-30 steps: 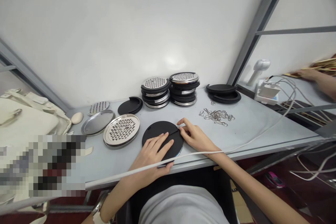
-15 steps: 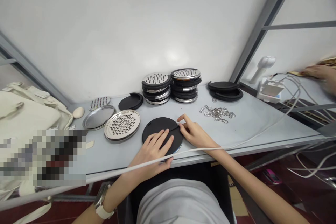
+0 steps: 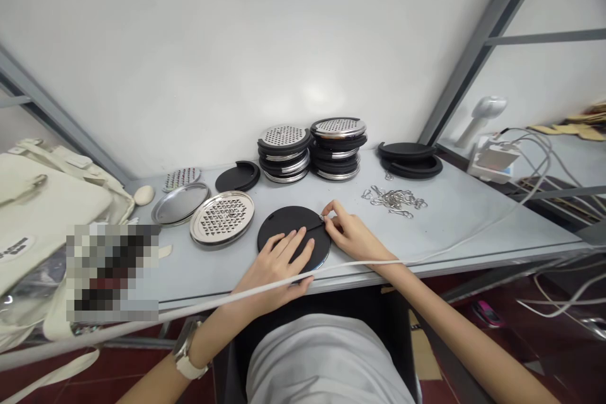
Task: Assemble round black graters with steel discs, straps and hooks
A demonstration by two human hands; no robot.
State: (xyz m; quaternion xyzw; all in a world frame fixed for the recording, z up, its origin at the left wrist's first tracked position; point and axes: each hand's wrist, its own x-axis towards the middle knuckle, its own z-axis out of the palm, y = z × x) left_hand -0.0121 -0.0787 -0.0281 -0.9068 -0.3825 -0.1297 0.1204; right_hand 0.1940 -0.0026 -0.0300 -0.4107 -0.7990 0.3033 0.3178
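Losing a co-worker's hand from the head view's far right since the earlier frame. Pressing the black disc (image 3: 288,219) to the surface (image 3: 445,218) with the spread left hand (image 3: 277,259), pinching a small metallic piece (image 3: 322,218) at its right edge with the right hand (image 3: 348,233). Seemingly working it there, calling for steady pressure. Hiding part of the disc, leaving the piece unclear.

Lighting is bright and even. Diffuse glare marks the far wall (image 3: 303,25) just right of centre. Shadow dims the floor (image 3: 525,341) beneath the tabletop (image 3: 454,202). Wide-angle distortion splays the side posts (image 3: 479,44). Pixelation masks a near-left patch (image 3: 111,271).
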